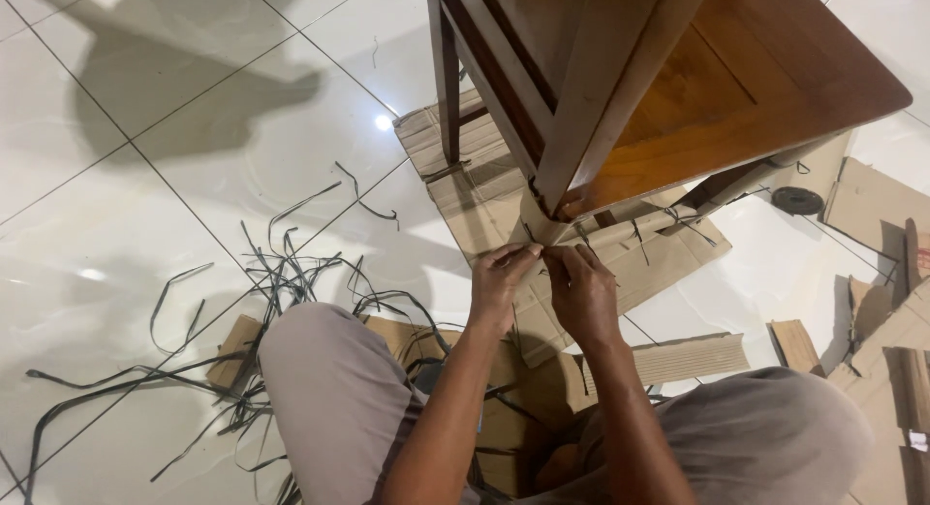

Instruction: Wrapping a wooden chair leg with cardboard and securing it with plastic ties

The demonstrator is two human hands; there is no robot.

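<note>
A brown wooden table (736,69) stands on flattened cardboard (484,200), and one table leg (610,89) is wrapped at its foot in cardboard (659,253). My left hand (501,277) and my right hand (579,287) meet just below that leg's foot. Their fingertips pinch a thin dark strap (542,255) against the cardboard wrap. What lies under the fingers is hidden. My knees in grey trousers (329,389) frame the lower part of the view.
Many loose dark plastic straps (281,282) lie tangled on the white tiled floor (145,176) at left. Cardboard scraps (882,302) are scattered at right, with a dark tape roll (797,201) near the far table leg. A corrugated strip (693,355) lies by my right forearm.
</note>
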